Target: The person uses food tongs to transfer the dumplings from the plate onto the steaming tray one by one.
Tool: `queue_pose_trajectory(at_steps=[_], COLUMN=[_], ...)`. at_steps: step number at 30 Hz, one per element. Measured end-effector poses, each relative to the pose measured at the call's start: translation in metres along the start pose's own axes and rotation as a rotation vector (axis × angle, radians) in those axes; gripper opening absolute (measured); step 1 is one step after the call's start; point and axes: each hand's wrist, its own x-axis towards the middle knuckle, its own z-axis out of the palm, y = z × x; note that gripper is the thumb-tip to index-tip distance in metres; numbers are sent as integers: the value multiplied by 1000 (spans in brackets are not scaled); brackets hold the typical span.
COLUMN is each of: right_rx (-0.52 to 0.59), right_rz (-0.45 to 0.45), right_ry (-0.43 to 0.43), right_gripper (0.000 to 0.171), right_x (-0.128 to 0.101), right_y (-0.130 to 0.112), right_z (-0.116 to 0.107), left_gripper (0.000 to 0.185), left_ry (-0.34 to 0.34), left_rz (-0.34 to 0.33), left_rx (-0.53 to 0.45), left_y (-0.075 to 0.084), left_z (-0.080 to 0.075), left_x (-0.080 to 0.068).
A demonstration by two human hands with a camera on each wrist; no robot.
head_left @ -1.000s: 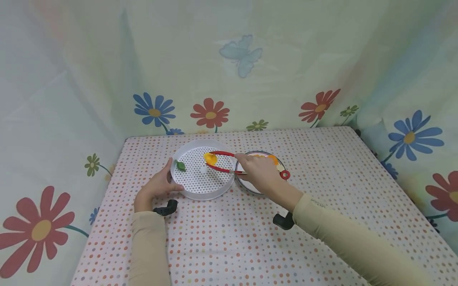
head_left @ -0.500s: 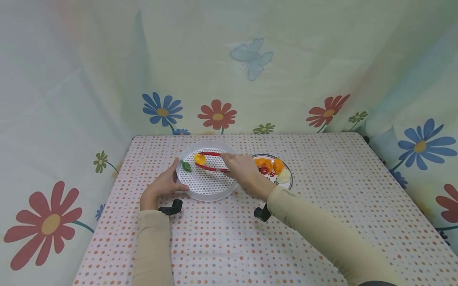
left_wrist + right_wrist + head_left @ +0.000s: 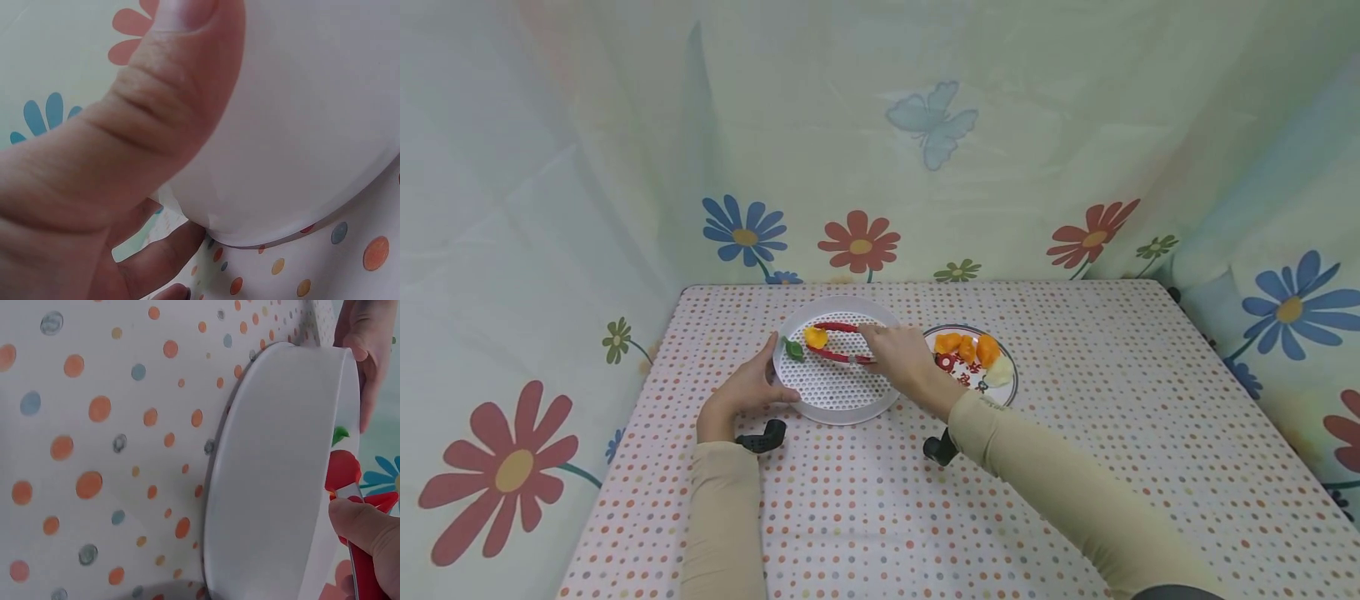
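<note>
Jutting leftward, red tongs (image 3: 835, 357) extend beyond the right fingers (image 3: 361, 525).

A flat worktop (image 3: 1097, 358) wears a white cover (image 3: 850, 517) printed with orange, blue, grey and yellowish dots. Behind it and along both sides hangs a creased, pale green sheet (image 3: 820, 100), patterned with a light-blue butterfly (image 3: 934, 125) above red, blue and green yellow-centred daisies (image 3: 745, 237).

Tray (image 3: 275, 475) seemingly made of smooth, matt-ish plastic; tongs (image 3: 832, 356) finished kinda glossy, bit of metal exposed; sleeves (image 3: 722, 517) done in matt cloth.
</note>
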Motion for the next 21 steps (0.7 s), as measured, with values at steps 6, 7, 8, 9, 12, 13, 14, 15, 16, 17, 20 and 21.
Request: queue_pose_trajectory(at_steps=[6,7,8,9,12,13,14,15,16,17,20,21], right_rx=[37,41,42,47,41,41,38,36,34,35,49,59], right_rz=[11,12,15,17,25,28,31,34,38,43,67,76], right_ry=[-31,-34,-36,-36,-35,-34,-36,-41,-48,-58,-93,-106], right_gripper=[62,62,62,61,62,61,61,60,59,57,54,53], right_x=[-1,-1,-1,-1,0,0,1,1,2,2,4,4], right_y=[-4,-5,-5,-6,-7,-8,-8,-9,-9,-10,-11,-12], right_z=[5,6,6,7,8,8,8,7,7,7,6,5], left_gripper=[129,129,129,129,130,130,130,130,130,130,130,130], left_ry=[2,2,1,0,1,1,2,3,3,3,0,0], left_rz=[-3,0,0,2,6,7,7,7,6,5,2,0], left_rx=[9,10,9,9,8,7,6,6,6,6,12,13], left_y=[2,2,2,2,1,1,1,1,1,1,3,3], left_z=[0,0,0,0,0,0,0,0,0,0,-1,-2], left_x=[-1,-1,-1,-1,-1,0,0,0,0,0,-1,-2])
